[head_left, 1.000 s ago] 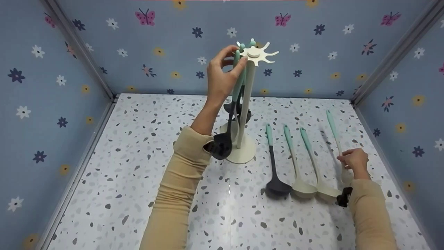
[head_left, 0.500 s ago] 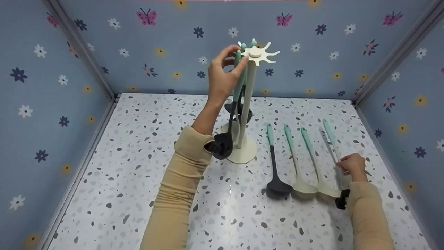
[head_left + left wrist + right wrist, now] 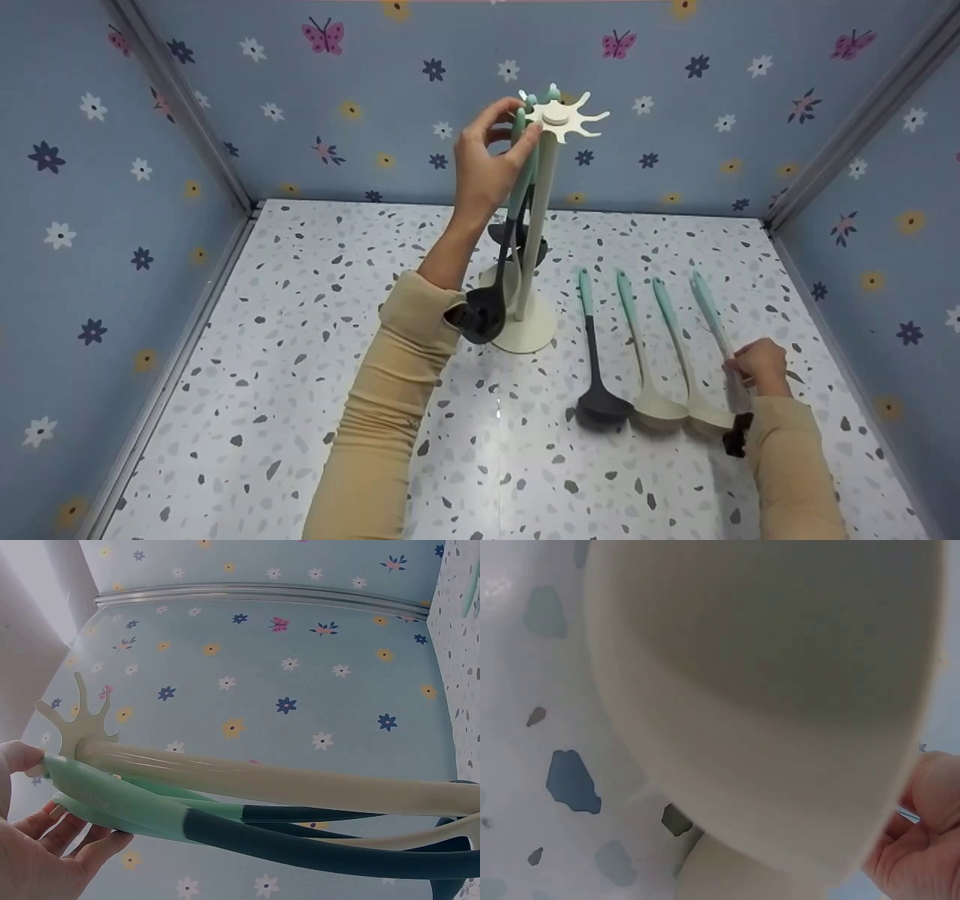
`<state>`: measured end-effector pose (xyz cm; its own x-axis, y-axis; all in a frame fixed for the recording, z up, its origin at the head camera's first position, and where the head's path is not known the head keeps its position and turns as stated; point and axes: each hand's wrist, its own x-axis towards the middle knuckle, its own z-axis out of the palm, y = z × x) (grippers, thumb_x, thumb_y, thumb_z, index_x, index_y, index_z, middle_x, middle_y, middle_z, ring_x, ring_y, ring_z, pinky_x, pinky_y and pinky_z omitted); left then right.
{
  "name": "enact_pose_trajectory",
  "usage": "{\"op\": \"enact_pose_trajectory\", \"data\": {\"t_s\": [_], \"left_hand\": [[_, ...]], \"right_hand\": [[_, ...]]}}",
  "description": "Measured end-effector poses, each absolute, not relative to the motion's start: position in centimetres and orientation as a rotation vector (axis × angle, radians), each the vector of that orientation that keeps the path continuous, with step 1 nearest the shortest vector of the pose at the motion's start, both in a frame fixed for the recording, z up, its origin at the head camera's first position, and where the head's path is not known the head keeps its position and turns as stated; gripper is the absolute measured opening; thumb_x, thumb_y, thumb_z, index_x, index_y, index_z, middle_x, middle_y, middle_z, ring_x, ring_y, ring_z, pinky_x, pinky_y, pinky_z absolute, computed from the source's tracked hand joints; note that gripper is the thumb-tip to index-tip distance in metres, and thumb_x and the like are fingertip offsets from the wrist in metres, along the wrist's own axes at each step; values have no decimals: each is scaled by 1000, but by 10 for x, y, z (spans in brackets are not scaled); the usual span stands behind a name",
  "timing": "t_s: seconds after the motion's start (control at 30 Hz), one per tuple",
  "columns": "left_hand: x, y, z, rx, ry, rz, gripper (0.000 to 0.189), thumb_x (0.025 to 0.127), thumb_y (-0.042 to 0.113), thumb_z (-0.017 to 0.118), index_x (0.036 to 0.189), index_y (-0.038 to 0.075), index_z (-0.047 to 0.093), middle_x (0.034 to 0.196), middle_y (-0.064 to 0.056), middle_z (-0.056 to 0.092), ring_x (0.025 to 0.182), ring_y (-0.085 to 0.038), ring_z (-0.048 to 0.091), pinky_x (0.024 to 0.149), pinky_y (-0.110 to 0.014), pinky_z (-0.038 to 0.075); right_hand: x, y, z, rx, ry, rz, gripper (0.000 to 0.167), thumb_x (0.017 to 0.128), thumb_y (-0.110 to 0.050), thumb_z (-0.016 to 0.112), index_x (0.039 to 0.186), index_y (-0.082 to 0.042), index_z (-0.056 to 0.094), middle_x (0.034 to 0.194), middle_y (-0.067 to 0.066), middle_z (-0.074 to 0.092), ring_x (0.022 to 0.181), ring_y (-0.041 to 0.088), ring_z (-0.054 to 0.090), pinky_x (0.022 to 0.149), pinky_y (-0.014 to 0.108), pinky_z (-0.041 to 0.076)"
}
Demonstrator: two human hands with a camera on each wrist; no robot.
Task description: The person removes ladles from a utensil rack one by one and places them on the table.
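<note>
1. Your R hand (image 3: 759,365) has the pale utensil (image 3: 710,311) pinched by its shaft, at the R end of the row. Handle tip pts away from you, leaning a bit L.
2. Its lower end runs back under your hand, mostly hidden in head view. The cream bowl (image 3: 765,765) filling the R wrist view is prob. its bowl. Can't tell if it's touching the table (image 3: 525,457).
3. Immed. L of it, long axes in roughly the same dir.: outer pale ladle (image 3: 685,367), inner pale ladle (image 3: 643,367), black ladle (image 3: 595,367). Handles away, bowls twd you.
4. Your L hand (image 3: 489,161) grips the upper handle of the upright dark ladle (image 3: 510,225), bowl down. Can't tell if it's seated on a hook.
5. Key relation, my read: the rack (image 3: 540,202) is L of and farther out than your R hand, well apart, w/ the row partly between. L hand's at the rack top; R hand's nearest the pale utensil. Bare hooks face R, i.e. R hand's side.
</note>
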<state>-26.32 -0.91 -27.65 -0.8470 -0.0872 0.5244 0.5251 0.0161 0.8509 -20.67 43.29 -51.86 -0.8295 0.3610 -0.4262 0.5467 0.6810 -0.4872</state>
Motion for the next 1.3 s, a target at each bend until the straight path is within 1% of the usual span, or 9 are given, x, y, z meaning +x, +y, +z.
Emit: {"op": "enact_pose_trajectory", "data": {"t_s": [0.27, 0.4, 0.57, 0.7, 0.8, 0.9, 1.03, 1.17, 1.3], "left_hand": [[-263, -9, -276, -447, -1865, -1884, 29, 79, 10, 65, 106, 0, 59, 99, -8, 58, 88, -18, 56, 74, -23, 48], [-263, -9, -276, -444, -1862, -1889, 29, 79, 10, 66, 106, 1, 59, 99, -8, 58, 87, -18, 56, 74, -24, 48], [-262, -8, -275, -449, -1862, -1888, 30, 79, 10, 66, 106, 0, 59, 99, -8, 58, 88, -18, 56, 75, -23, 48], [-262, -9, -276, -463, -1868, -1861, 29, 79, 10, 65, 105, 0, 59, 98, -8, 59, 88, -16, 55, 77, -22, 46], [-263, -9, -276, -471, -1868, -1836, 28, 80, 10, 64, 105, 0, 59, 97, -8, 59, 88, -15, 55, 78, -20, 44], [-264, -9, -277, -491, -1848, -1818, 27, 80, 9, 64, 105, 0, 59, 97, -8, 59, 87, -15, 55, 78, -21, 45], [-264, -9, -277, -497, -1841, -1822, 28, 80, 8, 64, 105, -1, 59, 97, -8, 59, 87, -16, 55, 78, -22, 45], [-264, -9, -276, -465, -1858, -1859, 28, 79, 9, 65, 105, 0, 59, 97, -7, 59, 88, -16, 55, 78, -21, 45], [-263, -8, -276, -457, -1856, -1868, 28, 79, 10, 65, 104, 0, 59, 97, -8, 59, 88, -17, 56, 77, -22, 46]], "right_hand": [[-206, 432, -520, 709, 2598, -846, 34, 74, 0, 66, 100, 17, 54, 72, 16, 59, 57, 19, 56, 52, 31, 51], [-204, 428, -519, 684, 2654, -773, 31, 72, -1, 67, 94, 17, 56, 70, 17, 57, 55, 19, 54, 48, 30, 49], [-203, 424, -519, 701, 2680, -705, 25, 71, -1, 68, 88, 16, 57, 70, 17, 56, 58, 20, 52, 47, 28, 46], [-203, 425, -521, 676, 2725, -659, 21, 70, -3, 69, 78, 14, 60, 62, 15, 55, 51, 20, 51, 43, 28, 44], [-203, 426, -521, 652, 2750, -648, 20, 69, -3, 70, 75, 14, 61, 60, 15, 54, 50, 20, 50, 43, 28, 44], [-203, 426, -520, 642, 2745, -649, 21, 69, -3, 69, 78, 15, 61, 64, 17, 55, 54, 21, 50, 46, 29, 44], [-203, 425, -516, 606, 2750, -611, 27, 72, -7, 67, 83, 17, 60, 74, 26, 59, 61, 26, 53, 52, 34, 46], [-204, 421, -510, 594, 2747, -574, 36, 78, -14, 63, 95, 18, 56, 90, 30, 57, 75, 36, 55, 63, 42, 47], [-206, 414, -500, 550, 2759, -623, 42, 83, -19, 59, 104, 17, 52, 101, 31, 53, 90, 42, 52, 74, 48, 44]]}}
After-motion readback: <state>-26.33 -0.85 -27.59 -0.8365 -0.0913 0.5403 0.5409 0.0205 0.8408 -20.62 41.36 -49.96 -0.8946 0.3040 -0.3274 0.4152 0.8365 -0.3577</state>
